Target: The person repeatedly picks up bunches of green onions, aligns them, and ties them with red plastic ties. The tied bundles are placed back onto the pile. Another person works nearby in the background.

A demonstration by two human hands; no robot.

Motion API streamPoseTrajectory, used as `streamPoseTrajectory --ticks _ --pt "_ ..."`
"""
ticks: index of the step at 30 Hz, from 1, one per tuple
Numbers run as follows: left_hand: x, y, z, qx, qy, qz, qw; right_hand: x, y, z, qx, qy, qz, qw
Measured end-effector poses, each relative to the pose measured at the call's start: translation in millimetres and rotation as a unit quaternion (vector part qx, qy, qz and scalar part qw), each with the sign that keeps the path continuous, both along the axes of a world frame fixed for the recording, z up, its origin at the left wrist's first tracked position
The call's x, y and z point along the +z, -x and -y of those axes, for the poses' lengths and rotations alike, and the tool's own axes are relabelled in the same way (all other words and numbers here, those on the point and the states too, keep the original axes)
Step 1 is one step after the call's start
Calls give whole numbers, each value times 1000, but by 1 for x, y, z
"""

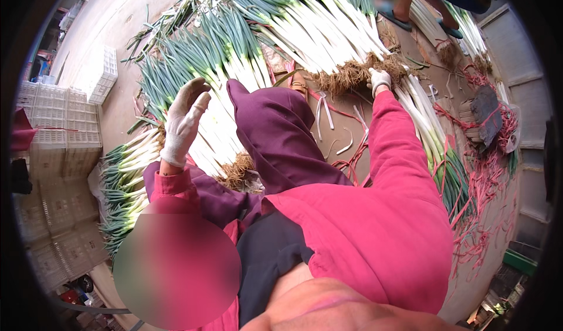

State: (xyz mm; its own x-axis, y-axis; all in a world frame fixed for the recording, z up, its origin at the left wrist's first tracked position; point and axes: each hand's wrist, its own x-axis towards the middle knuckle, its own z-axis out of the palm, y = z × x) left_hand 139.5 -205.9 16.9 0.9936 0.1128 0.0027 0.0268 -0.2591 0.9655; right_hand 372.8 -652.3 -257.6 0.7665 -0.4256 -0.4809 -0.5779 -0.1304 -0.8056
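My left hand (187, 117), in a pale knitted work glove, is raised above a bundle of long green onions (215, 131). Its fingers are bent, the thumb stands apart, and it holds nothing. These onions lie under and between my knees, their green tops pointing away and their brown roots (237, 168) near me. Out in front, my gloved right hand (379, 80) is closed at the root end of a wide pile of long green onions (330, 34). Its fingers are curled into the tangled roots (341, 78); how many stalks they grip is hidden.
White plastic crates (61, 115) are stacked on the left beside more onions (127, 172). A tied bundle (422, 111) lies beyond my right arm, near loose pink straps (484, 190) and a dark block (486, 115). Another person's feet (398, 21) stand at top right.
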Motion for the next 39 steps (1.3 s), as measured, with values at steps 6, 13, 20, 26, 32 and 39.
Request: streamPoseTrajectory --ticks 6,13,20,26,32,39 --pt "0 52 -78 89 -32 -38 995 5 66 -40 37 -151 39 987" --pt "-9 35 -94 175 231 36 956 221 29 -124 374 -141 288 870" --pt "-15 80 -137 230 237 22 944 185 43 -285 544 -115 147 818" --pt "-36 98 -156 273 264 -9 925 -52 143 -399 561 0 -111 821" --pt "-44 102 -171 270 247 -4 931 -119 199 -444 595 204 -152 762" --pt "-53 106 -188 255 266 24 930 -65 189 -431 436 -141 -271 847"
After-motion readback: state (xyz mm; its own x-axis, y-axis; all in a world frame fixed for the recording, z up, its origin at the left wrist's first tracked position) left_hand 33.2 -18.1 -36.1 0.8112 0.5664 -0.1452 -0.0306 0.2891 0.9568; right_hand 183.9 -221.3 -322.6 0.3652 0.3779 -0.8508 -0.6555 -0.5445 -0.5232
